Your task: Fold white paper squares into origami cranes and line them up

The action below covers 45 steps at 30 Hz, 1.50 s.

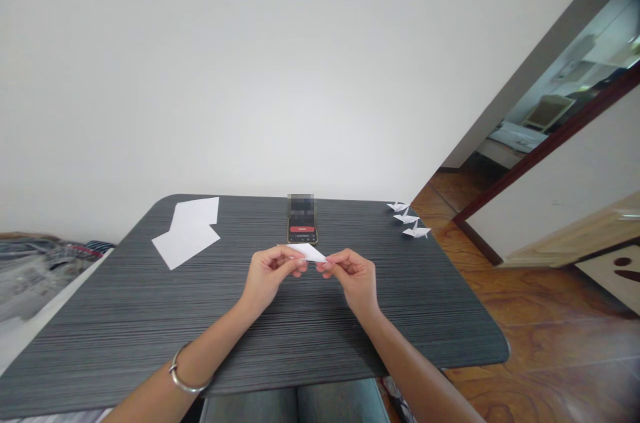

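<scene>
A small piece of folded white paper [309, 252] is held between my two hands, above the middle of the dark table. My left hand [267, 273] pinches its left side between thumb and fingers. At the paper's right tip, my right hand [354, 276] closes with thumb and forefinger. Just beyond the paper lies a phone [302, 220] with a red bar on its screen. Three folded paper cranes [417, 230] stand in a row near the table's right edge. Flat white paper sheets [187, 236] overlap at the far left.
The dark striped table [200, 330] stands against a white wall [300, 76]. Clothes or cloth [45, 276] lie beyond its left edge. To the right are a wooden floor [480, 283] and a doorway into another room. My legs [295, 404] are under the front edge.
</scene>
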{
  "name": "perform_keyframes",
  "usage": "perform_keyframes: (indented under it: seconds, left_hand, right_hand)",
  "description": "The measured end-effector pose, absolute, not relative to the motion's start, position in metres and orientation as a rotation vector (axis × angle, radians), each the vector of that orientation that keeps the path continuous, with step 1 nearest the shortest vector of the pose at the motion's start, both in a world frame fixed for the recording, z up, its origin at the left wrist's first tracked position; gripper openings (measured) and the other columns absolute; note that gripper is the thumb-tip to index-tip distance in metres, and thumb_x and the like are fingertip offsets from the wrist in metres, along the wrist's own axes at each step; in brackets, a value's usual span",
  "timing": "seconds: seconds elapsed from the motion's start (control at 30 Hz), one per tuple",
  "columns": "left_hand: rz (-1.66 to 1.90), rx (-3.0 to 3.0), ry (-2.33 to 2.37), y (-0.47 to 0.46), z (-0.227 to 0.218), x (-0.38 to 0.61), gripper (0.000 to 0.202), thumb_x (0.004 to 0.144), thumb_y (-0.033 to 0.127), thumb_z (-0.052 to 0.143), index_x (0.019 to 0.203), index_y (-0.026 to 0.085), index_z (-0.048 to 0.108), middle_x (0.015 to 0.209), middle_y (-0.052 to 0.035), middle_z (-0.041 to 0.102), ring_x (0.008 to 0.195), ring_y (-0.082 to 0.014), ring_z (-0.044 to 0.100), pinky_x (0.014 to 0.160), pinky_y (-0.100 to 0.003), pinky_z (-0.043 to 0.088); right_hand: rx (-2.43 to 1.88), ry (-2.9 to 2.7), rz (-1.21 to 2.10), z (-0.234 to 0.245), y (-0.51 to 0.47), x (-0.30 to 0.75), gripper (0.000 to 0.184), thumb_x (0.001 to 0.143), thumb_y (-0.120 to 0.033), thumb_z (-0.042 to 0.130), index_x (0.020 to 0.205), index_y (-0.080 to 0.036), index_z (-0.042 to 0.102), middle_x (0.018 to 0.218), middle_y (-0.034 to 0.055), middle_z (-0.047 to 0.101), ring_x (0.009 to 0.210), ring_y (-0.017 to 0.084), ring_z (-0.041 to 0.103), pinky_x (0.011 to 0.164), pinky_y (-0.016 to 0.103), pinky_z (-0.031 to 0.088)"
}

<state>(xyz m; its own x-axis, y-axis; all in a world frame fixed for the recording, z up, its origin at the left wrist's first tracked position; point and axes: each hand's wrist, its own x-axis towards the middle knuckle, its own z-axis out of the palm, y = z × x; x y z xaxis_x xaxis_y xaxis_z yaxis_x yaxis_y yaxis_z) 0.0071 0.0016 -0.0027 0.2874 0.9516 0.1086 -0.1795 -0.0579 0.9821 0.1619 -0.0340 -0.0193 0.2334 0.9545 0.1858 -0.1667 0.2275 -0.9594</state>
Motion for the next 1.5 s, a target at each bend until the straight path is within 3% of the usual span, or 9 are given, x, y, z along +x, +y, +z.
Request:
perform_keyframes:
  seconds: [0.23,0.43,0.63,0.9,1.5]
  left_hand:
    - [1.122,1.249,0.791,0.0017,-0.0039,0.0079,0.010,0.063,0.021,0.069,0.062,0.012,0.064,0.057,-0.0025,0.066,0.052,-0.0121,0.060,0.051,-0.022,0.050]
    - [1.131,1.317,0.814,0.0004,-0.0034,0.0076,0.010,0.062,0.022,0.069,0.062,0.013,0.066,0.057,-0.0023,0.066,0.051,-0.0126,0.060,0.052,-0.023,0.051]
    - [1.117,1.450,0.814,-0.0002,-0.0071,0.0076,0.008,0.057,0.019,0.072,0.063,0.014,0.068,0.061,-0.0028,0.066,0.053,-0.0128,0.059,0.052,-0.022,0.049]
    - [1.108,1.488,0.840,0.0002,-0.0085,0.0072,0.013,0.059,0.018,0.072,0.071,0.015,0.068,0.070,-0.0029,0.068,0.058,-0.0139,0.062,0.057,-0.022,0.051]
    - [1.213,1.684,0.930,0.0010,-0.0108,0.0049,0.003,0.067,0.019,0.066,0.068,0.018,0.068,0.069,-0.0024,0.069,0.060,-0.0152,0.062,0.058,-0.023,0.047]
  right_hand:
    - [-0.957,-1.039,0.920,-0.0247,-0.0334,0.1640,0.010,0.067,-0.015,0.066,0.059,-0.020,0.064,0.058,-0.0004,0.067,0.055,0.015,0.064,0.048,0.025,0.050]
    - [-1.009,-1.144,1.012,-0.0217,-0.0367,0.1618,0.007,0.066,-0.020,0.069,0.071,-0.020,0.065,0.066,0.0013,0.068,0.061,0.017,0.064,0.051,0.027,0.052]
    - [-0.972,-1.114,0.961,-0.0236,-0.0354,0.1598,0.005,0.062,-0.021,0.071,0.062,-0.021,0.066,0.062,-0.0001,0.061,0.054,0.013,0.056,0.045,0.025,0.050]
    - [-0.958,-1.067,0.994,-0.0219,-0.0354,0.1587,0.006,0.061,-0.018,0.072,0.061,-0.021,0.066,0.061,-0.0008,0.061,0.053,0.012,0.055,0.046,0.024,0.049]
    - [-0.962,-1.050,0.990,-0.0195,-0.0367,0.1567,0.006,0.061,-0.017,0.071,0.058,-0.020,0.066,0.058,-0.0001,0.063,0.052,0.013,0.057,0.046,0.024,0.047]
